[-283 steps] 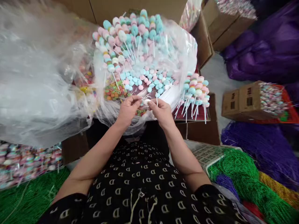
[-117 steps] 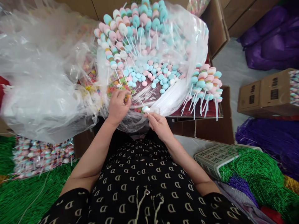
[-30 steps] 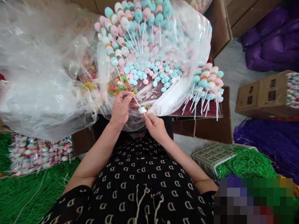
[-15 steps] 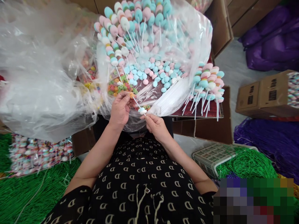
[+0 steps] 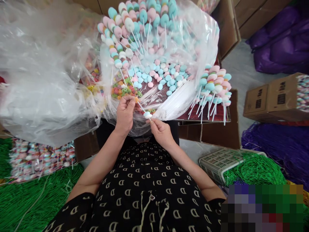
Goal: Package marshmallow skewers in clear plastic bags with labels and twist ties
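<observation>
My right hand (image 5: 162, 130) pinches the lower end of a thin white stick (image 5: 141, 106). A pale blue and white pair of candy discs (image 5: 147, 115) is threaded on that stick, just above my right fingertips. At its upper end, my left hand (image 5: 125, 112) is closed around a small orange ring candy (image 5: 136, 99), touching the stick's tip. Whether the stick passes through the ring I cannot tell. Just beyond my left hand lie small coloured ring candies (image 5: 120, 89). Loose pink, blue and white discs (image 5: 166, 77) spread behind, and a bundle of white sticks (image 5: 177, 100) lies to the right.
Finished candy skewers (image 5: 127, 24) are piled at the back, partly under clear plastic. More skewers (image 5: 214, 83) rest on the table's right corner. A large plastic bag (image 5: 43, 74) fills the left. Right of me stand a cardboard box (image 5: 272, 96) and a basket (image 5: 214, 164).
Both hands have shifted very slightly to the right and nearer my body with the stick. Their grips look the same, and the surrounding candy has not moved.
</observation>
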The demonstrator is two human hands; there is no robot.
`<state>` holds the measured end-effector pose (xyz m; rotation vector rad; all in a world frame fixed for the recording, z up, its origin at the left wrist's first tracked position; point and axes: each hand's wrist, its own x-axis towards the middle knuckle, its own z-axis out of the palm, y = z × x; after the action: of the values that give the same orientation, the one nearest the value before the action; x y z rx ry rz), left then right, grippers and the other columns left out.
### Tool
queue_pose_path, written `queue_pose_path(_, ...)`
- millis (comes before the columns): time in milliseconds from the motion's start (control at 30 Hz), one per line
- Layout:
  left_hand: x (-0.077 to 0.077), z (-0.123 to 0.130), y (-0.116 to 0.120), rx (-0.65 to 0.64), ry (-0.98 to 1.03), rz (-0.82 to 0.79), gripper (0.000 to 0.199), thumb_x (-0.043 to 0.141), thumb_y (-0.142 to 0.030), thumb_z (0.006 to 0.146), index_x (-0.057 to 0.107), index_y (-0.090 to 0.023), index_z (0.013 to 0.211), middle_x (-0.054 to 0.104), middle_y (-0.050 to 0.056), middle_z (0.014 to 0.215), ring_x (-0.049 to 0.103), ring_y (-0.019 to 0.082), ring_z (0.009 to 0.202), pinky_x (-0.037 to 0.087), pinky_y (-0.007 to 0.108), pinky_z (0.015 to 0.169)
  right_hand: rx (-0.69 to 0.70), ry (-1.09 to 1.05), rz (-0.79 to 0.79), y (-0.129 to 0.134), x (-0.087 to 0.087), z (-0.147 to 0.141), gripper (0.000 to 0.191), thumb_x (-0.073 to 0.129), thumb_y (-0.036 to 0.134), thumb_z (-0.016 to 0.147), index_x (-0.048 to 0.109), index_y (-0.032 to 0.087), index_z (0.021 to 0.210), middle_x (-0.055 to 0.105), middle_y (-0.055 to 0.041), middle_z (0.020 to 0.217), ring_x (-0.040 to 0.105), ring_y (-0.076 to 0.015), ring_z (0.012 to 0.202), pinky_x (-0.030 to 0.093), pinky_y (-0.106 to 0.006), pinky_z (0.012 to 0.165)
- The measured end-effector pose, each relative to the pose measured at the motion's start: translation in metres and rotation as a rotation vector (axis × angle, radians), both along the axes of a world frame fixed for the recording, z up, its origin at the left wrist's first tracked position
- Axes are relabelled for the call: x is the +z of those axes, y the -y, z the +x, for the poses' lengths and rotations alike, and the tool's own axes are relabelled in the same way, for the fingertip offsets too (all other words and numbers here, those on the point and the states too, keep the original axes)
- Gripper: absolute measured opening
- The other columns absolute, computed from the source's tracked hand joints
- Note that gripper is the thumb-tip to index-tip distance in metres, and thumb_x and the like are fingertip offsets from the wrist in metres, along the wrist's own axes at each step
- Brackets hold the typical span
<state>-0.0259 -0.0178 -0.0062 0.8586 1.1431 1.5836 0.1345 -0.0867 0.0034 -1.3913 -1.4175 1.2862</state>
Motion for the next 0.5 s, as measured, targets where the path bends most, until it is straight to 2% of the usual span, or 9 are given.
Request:
queue_pose_path(67, 0.002, -0.001, 0.002, 0.005, -0.072, 0.038, 0.028, 0.081, -0.043, 0.090, 0.061, -0.023, 0.094, 0.070, -0.005, 0.075, 0.066, 0.009, 0.058, 0.055, 0.021, 0.057, -0.011, -0.022, -0.022, 0.000, -0.001, -0.001, 0.044, 0.058, 0.053, 0.096, 0.080, 0.015, 0.099, 0.049, 0.0040, 0.059, 0.042, -0.0117, 0.056, 0.036, -0.027, 0.057)
queue_pose_path(200, 0.010, -0.003, 0.005, 0.011, -0.199, 0.079, 0.023, 0.080, -0.038, 0.092, 0.062, -0.023, 0.092, 0.069, -0.006, 0.070, 0.066, 0.009, 0.058, 0.054, 0.020, 0.059, 0.018, -0.273, -0.256, 0.001, 0.000, -0.004, 0.048, 0.061, 0.060, 0.093, 0.076, 0.015, 0.100, 0.035, 0.0095, 0.049, 0.029, -0.0091, 0.046, 0.024, -0.025, 0.047)
queue_pose_path(267, 0.014, -0.003, 0.005, 0.010, -0.223, 0.058, 0.020, 0.078, -0.034, 0.093, 0.062, -0.023, 0.091, 0.068, -0.007, 0.068, 0.065, 0.008, 0.058, 0.053, 0.019, 0.059, 0.025, -0.355, -0.324, 0.001, 0.002, -0.006, 0.049, 0.063, 0.061, 0.092, 0.074, 0.014, 0.100, 0.032, 0.0110, 0.047, 0.025, -0.0086, 0.044, 0.020, -0.025, 0.045)
queue_pose_path(367, 0.016, -0.002, 0.004, 0.008, -0.177, 0.007, 0.020, 0.079, -0.030, 0.092, 0.060, -0.023, 0.089, 0.068, -0.006, 0.070, 0.064, 0.008, 0.058, 0.053, 0.019, 0.059, 0.024, -0.314, -0.275, 0.000, 0.005, -0.005, 0.046, 0.064, 0.058, 0.091, 0.075, 0.015, 0.098, 0.034, 0.0099, 0.049, 0.028, -0.0087, 0.047, 0.021, -0.025, 0.048)
queue_pose_path(500, 0.014, -0.003, 0.000, -0.018, 0.058, -0.101, 0.018, 0.076, -0.028, 0.092, 0.059, -0.023, 0.089, 0.068, -0.005, 0.072, 0.065, 0.010, 0.058, 0.054, 0.021, 0.057, 0.056, -0.179, -0.167, -0.001, 0.006, -0.002, 0.041, 0.062, 0.054, 0.092, 0.078, 0.016, 0.098, 0.040, 0.0076, 0.054, 0.034, -0.0100, 0.053, 0.026, -0.027, 0.053)
